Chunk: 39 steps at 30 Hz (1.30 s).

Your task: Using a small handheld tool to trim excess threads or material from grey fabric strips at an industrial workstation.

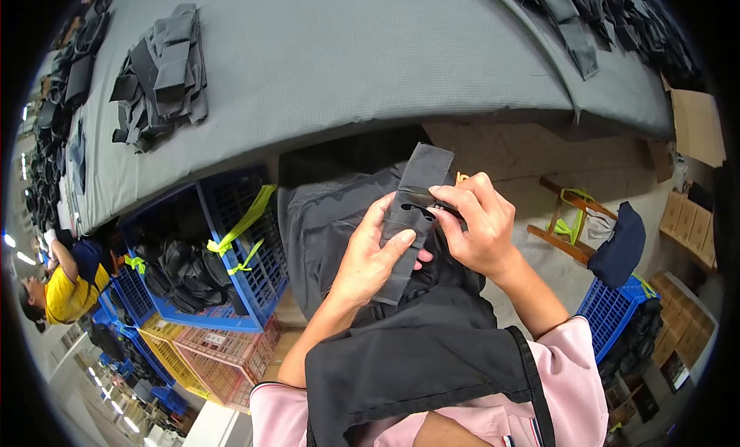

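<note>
A dark grey fabric strip with small dark cut-outs near its middle is held up between my two hands, tilted over my lap. My left hand grips the strip from the left, thumb on top and fingertips showing behind it. At the strip's right edge, my right hand pinches a small dark flap or piece by the cut-outs; what exactly lies between its fingertips is too small to make out. Black fabric spreads below my hands, and a black apron covers my front.
Ahead stands a grey cloth-covered table with a pile of grey fabric strips. Blue crates holding black items stand at left, above a pink crate. A wooden stool is at right. A person in yellow works far left.
</note>
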{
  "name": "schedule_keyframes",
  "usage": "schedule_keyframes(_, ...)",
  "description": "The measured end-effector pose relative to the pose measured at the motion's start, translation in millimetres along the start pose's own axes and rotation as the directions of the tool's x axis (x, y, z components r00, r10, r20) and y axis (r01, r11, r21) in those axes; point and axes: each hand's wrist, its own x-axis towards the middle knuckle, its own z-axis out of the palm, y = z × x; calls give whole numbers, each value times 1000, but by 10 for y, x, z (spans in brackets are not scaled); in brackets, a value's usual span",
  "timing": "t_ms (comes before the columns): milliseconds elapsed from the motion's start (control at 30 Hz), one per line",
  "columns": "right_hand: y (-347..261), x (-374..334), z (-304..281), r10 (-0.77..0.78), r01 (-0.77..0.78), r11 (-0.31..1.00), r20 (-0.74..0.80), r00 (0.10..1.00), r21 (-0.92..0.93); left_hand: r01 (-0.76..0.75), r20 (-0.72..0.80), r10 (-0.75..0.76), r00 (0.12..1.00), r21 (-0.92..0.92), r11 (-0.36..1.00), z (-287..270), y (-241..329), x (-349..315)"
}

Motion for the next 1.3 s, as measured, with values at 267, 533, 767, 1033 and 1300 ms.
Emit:
schedule_keyframes(267, -10, -5, 5, -55, 60, 993, 50, 997, -103, 11, -4, -11, 1000, -3, 1000, 7, 0, 6)
schedule_keyframes(533, -45, 22, 48, -14, 15, 998, 29, 999, -56, -15, -3, 15, 1000, 25, 1000, 25, -4, 6)
schedule_keyframes(767, -48, -41, 80, -20, 20, 992, -4, 1000, -121, -39, -19, 40, 999, 62, 997, 52, -28, -8)
schedule_keyframes(1033, -88, -62, 67, 271, -265, 940, -1, 962, 215, -42, -33, 45, 998, 80, 996, 42, -50, -24)
schedule_keyframes(1300, 39, -14, 112, 511, -515, 626, 191, 838, 586, -101, -107, 86, 991, -144, 984, -240, 68, 137)
